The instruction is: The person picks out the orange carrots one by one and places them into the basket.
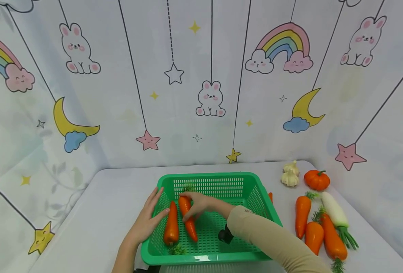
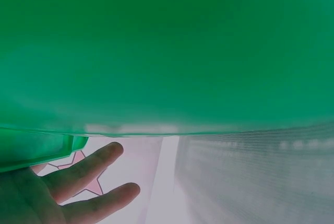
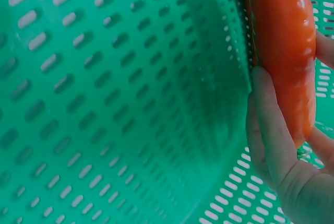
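Observation:
A green perforated basket [image 1: 229, 257] stands on the white table. Inside it, toward the left, lie two toy carrots with green tops. My right hand [image 1: 200, 203] reaches in and grips the right-hand carrot [image 1: 190, 223] between thumb and fingers; the right wrist view shows the fingers along both sides of this orange carrot [image 3: 284, 41]. The other carrot [image 1: 171, 226] lies by the left wall. My left hand [image 1: 145, 223] rests at the basket's left rim with fingers straight and spread. In the left wrist view, spread fingers [image 2: 102, 203] show below the green basket side [image 2: 167, 51].
On the table to the right of the basket are two garlic bulbs [image 1: 290, 174], a small orange pumpkin [image 1: 317, 180], a white radish [image 1: 334, 210] and several carrots [image 1: 303, 214]. An orange tip [image 1: 270, 196] shows just beyond the basket's right wall. A patterned cloth backdrop [image 1: 188, 113] closes off the back.

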`<control>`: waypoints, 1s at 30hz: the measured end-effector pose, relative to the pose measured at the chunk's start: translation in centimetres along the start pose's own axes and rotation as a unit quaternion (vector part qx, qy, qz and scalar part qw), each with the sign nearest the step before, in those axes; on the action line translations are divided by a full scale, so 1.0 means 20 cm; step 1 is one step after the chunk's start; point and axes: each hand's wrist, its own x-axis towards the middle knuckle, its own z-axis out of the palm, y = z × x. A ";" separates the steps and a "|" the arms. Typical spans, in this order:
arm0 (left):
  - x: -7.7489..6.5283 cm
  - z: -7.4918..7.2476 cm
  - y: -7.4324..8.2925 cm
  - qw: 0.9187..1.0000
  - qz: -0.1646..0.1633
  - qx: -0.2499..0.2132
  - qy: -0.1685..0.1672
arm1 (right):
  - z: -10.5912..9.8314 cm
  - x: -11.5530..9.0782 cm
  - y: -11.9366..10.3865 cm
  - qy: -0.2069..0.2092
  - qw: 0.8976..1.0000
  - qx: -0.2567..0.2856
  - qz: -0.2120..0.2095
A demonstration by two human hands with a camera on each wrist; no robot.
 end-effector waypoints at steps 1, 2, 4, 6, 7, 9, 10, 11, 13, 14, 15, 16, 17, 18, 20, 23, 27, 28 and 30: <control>0.00 0.00 0.00 1.000 0.001 0.000 0.001 | 0.01 0.00 0.00 -0.001 1.000 0.002 0.002; 0.00 0.00 0.00 1.000 0.003 0.001 0.003 | 0.02 0.01 0.00 -0.001 1.000 0.003 0.004; 0.00 0.00 0.00 1.000 0.004 0.002 0.004 | 0.04 0.01 0.01 -0.002 1.000 0.000 0.008; 0.00 0.00 0.00 1.000 0.004 0.001 0.004 | 0.05 0.01 0.01 -0.002 1.000 -0.001 0.010; 0.00 0.00 0.00 1.000 0.004 0.001 0.003 | 0.06 0.01 0.02 -0.001 1.000 0.000 0.010; 0.00 0.00 0.00 1.000 0.005 0.001 0.003 | 0.07 0.01 0.02 0.002 1.000 -0.001 0.011; 0.00 0.00 0.00 1.000 0.005 0.000 0.003 | 0.08 0.01 0.02 0.004 1.000 0.002 0.012; 0.00 0.01 0.00 1.000 0.006 0.000 0.003 | 0.08 0.01 0.02 0.005 1.000 0.002 0.011; 0.00 0.01 0.00 1.000 0.007 0.001 0.004 | 0.08 0.01 0.02 0.007 1.000 0.008 0.012; 0.00 0.01 0.00 1.000 0.007 0.002 0.003 | 0.09 0.01 0.02 0.007 1.000 0.011 0.013; 0.00 0.00 0.00 1.000 0.008 0.003 0.004 | 0.09 0.01 0.02 0.007 1.000 0.013 0.013; 0.00 0.00 0.00 1.000 0.008 0.003 0.004 | 0.09 0.00 0.02 0.006 1.000 0.020 0.014; 0.00 0.00 0.00 1.000 0.007 0.003 0.004 | 0.09 0.00 0.02 0.003 1.000 0.027 0.014; 0.00 0.00 0.00 1.000 0.007 0.003 0.005 | 0.09 0.00 0.02 0.001 0.999 0.033 0.015; 0.00 0.00 0.00 1.000 0.006 0.003 0.006 | 0.09 0.00 0.01 -0.002 0.999 0.043 0.015; 0.00 0.00 0.01 1.000 0.005 0.002 0.006 | 0.09 0.00 0.02 -0.003 0.998 0.056 0.015; 0.00 0.01 0.01 1.000 0.007 0.006 0.006 | 0.08 0.00 0.02 -0.004 0.998 0.064 0.013; 0.00 0.01 0.01 1.000 0.007 0.008 0.006 | 0.08 -0.01 0.02 -0.004 0.998 0.066 0.013; 0.00 0.01 0.01 1.000 0.007 0.010 0.006 | 0.07 -0.01 0.01 -0.005 0.998 0.066 0.012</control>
